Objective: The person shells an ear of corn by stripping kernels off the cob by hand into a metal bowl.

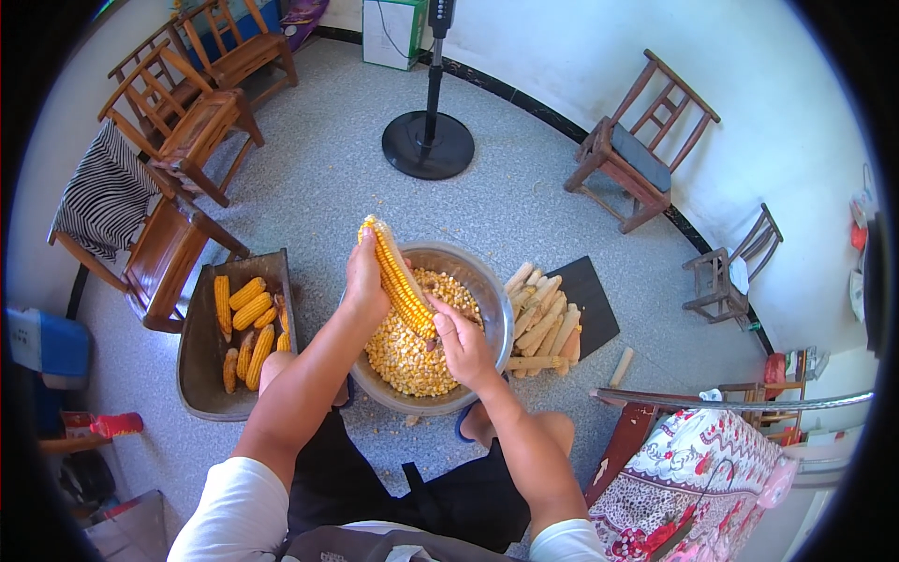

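Note:
Between my two hands I hold a partly shelled corn cob (400, 277), tilted above a steel basin (497, 295). My left hand (366, 277) grips its upper end, and bare cob shows along the far side. At the lower end, my right hand (463, 344) has its thumb and fingers on the cob. Loose corn kernels (407, 358) fill the lower part of the basin. To the left, a dark scoop-shaped bin (200, 337) carries several whole corn cobs (251, 311). Right of the basin lies a pile of stripped cobs (544, 316), partly on a dark flat board (590, 302).
A black fan stand (428, 144) rises beyond the basin. Wooden chairs (186, 133) line the left side, and another chair with a cushion (632, 154) is by the right wall. One stripped cob (621, 367) lies on the floor near patterned cloth (681, 464). Stray kernels dot the floor.

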{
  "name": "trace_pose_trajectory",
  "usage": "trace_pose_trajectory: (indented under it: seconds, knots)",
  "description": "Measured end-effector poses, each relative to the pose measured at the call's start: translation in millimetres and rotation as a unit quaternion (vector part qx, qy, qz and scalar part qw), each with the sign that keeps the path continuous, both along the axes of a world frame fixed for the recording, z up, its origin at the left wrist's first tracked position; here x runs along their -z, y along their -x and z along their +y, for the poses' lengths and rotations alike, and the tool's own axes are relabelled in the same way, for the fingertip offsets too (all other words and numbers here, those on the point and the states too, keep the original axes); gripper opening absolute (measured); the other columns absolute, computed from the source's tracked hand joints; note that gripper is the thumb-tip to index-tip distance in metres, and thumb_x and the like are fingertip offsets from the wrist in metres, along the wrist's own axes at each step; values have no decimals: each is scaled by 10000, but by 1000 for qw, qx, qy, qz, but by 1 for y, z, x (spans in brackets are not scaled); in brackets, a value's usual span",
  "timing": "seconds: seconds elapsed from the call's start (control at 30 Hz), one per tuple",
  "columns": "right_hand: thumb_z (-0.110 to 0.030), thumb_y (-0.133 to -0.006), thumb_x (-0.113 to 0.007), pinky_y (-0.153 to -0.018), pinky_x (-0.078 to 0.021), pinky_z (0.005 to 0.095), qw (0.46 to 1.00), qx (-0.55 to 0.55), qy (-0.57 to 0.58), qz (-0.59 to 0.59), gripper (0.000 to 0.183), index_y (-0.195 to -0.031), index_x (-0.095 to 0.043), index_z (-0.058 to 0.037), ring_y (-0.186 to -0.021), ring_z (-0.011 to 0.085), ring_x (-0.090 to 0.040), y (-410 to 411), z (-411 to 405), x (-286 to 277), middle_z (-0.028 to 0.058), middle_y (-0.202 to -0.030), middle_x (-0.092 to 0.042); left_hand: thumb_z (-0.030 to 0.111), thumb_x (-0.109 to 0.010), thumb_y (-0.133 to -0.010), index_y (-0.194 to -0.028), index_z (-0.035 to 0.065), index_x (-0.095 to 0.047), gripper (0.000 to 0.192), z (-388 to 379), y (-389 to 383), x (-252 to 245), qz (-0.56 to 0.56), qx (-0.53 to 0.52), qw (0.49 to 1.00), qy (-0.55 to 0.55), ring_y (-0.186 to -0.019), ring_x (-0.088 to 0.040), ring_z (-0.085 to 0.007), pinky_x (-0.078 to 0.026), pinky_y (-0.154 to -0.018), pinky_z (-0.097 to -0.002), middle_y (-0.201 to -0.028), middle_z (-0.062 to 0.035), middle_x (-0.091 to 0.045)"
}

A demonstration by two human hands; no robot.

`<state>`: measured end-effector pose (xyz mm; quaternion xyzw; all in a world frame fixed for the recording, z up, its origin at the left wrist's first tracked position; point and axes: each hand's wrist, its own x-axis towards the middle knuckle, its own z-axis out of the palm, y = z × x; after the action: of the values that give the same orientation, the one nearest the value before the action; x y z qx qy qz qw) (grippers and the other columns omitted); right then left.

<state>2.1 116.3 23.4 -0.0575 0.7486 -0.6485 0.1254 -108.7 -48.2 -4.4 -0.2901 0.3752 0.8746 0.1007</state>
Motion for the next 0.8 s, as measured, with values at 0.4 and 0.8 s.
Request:
trace_pose_trajectory:
  seconds: [0.4,0.8]
  knots:
    - [-369,-1034,-403,-740,-446,298,968,138,192,-82,486,-1145,-629,46,-733,126,-556,10,3,29,31,-844,-617,477,-397,-994,-1014,7,-554,497,15,-7,-18,5,8,999,46,-722,-606,-263,-519,-658,-428,-816,-145,-586]
    - [-360,-1011,-486,-559,-443,257,996,77,-36,5,441,-1187,-617,22,-605,87,-513,2,-8,13,6,-775,-592,425,-428,-999,-1124,76,-444,371,12,-7,-13,55,-8,995,88,-657,-602,-226,-525,-572,-388,-803,-109,-566]
